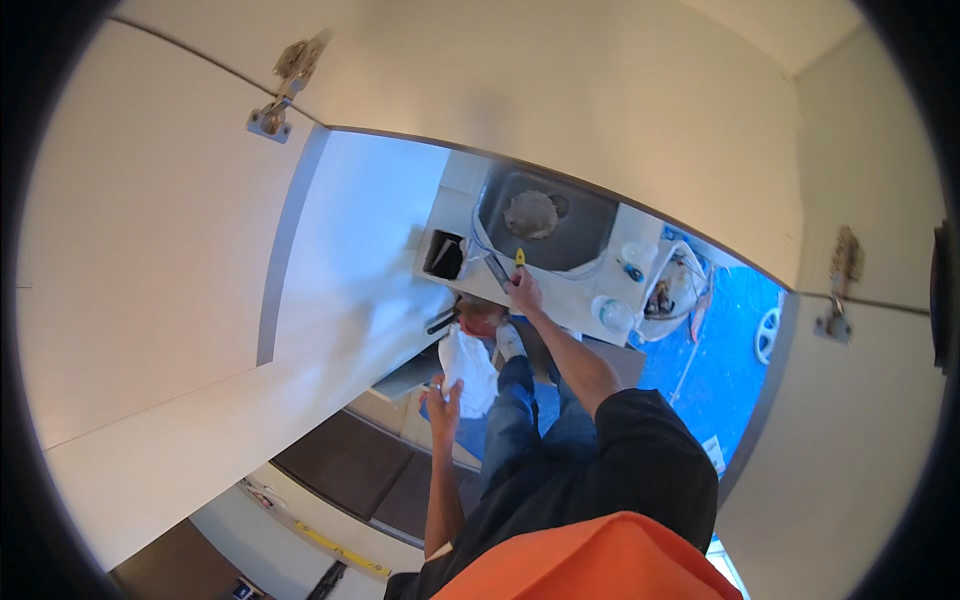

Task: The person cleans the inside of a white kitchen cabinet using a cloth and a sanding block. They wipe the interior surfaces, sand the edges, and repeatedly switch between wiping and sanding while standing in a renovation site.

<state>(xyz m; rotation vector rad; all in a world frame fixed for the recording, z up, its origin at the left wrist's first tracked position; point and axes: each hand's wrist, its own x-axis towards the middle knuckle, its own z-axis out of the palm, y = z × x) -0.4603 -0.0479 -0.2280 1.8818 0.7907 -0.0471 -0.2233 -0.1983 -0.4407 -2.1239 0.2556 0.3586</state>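
My right hand (525, 292) is closed around a small tool with a yellow-and-black end (520, 257), held over the front edge of the sink (598, 225). Beside it lies a dark, slim piece (496, 270) that I cannot make out. A pale, roundish thing (531, 215) lies in the grey basin. Lower and to the left, my left hand (443, 405) grips a crumpled white cloth or sheet of paper (470, 372), which hangs beside my legs.
A black square container (445, 255) stands left of the sink. To the right are a clear plastic tub (612, 313) and a white bucket (683, 300) with tools. Pale cabinet doors with metal hinges (270, 122) surround me. A yellow spirit level (342, 550) lies lower left.
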